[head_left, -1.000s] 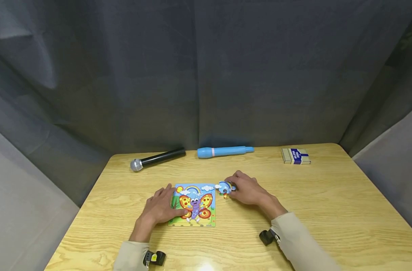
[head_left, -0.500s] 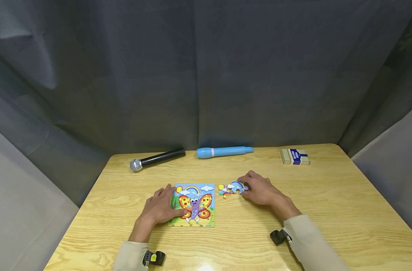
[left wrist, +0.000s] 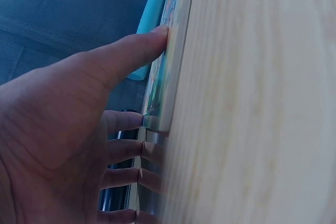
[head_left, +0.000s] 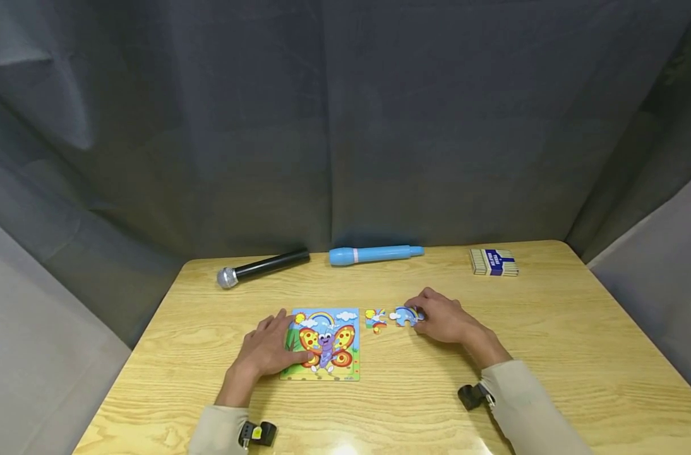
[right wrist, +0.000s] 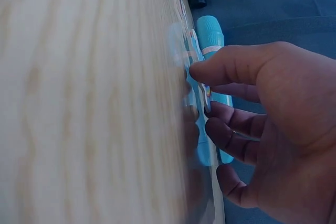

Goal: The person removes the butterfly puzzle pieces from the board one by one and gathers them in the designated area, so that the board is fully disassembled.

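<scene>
A colourful butterfly puzzle board [head_left: 328, 344] lies on the wooden table [head_left: 550, 354]. My left hand [head_left: 283, 344] rests flat on the board's left part, thumb on the picture; in the left wrist view the fingers [left wrist: 126, 56] press the board's edge [left wrist: 170, 77]. To the right, my right hand [head_left: 419, 318] pinches a small blue rainbow puzzle piece [head_left: 404, 316] low on the table. The right wrist view shows my right hand's [right wrist: 202, 93] thumb and fingers curled round that piece [right wrist: 200, 124]. Another loose piece [head_left: 375, 319] lies between the board and the held piece.
Along the table's far edge lie a black microphone [head_left: 263, 266], a light blue pen-shaped toy [head_left: 374, 254] and a small blue-and-white striped box [head_left: 494, 261]. A grey curtain closes the back and sides. Bare tabletop lies right of my right hand.
My right hand slid to the right with the rainbow piece, away from the board. A second piece stayed behind by the board's right edge. The left hand has not moved.
</scene>
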`<state>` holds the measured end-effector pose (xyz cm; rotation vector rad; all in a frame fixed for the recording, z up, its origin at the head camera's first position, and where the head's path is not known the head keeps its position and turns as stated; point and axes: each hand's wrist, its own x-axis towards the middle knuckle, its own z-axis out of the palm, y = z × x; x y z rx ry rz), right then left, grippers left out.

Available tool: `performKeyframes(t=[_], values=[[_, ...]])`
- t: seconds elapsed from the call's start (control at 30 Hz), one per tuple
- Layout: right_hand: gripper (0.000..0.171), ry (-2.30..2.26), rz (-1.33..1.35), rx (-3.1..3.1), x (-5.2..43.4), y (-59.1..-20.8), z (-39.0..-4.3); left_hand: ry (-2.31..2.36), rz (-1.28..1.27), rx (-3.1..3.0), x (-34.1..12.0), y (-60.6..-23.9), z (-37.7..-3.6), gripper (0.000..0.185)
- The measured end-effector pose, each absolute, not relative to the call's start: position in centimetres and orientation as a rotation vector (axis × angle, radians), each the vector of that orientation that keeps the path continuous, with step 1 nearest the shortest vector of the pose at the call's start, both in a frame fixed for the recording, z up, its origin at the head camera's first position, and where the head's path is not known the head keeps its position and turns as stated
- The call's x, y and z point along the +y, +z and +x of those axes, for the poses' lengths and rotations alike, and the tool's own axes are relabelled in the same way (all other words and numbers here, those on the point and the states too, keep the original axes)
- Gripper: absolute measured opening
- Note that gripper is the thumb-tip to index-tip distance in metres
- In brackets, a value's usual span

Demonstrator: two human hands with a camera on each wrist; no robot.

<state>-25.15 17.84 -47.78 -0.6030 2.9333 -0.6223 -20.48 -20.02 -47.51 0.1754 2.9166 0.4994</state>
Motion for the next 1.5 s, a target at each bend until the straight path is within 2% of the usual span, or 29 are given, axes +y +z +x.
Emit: performKeyframes(t=[0.8,1.5], values=[[0.046,-0.658,-0.604,2.904,17.4,-47.5,-24.8,0.519,0.186,2.903,-20.0,-47.5,-20.4,0.098],[0.041,-0.768,-0.781,2.835,11.4,-47.5,-24.7,0.516,0.174,2.901,-20.0,-47.3,-20.2,0.098]])
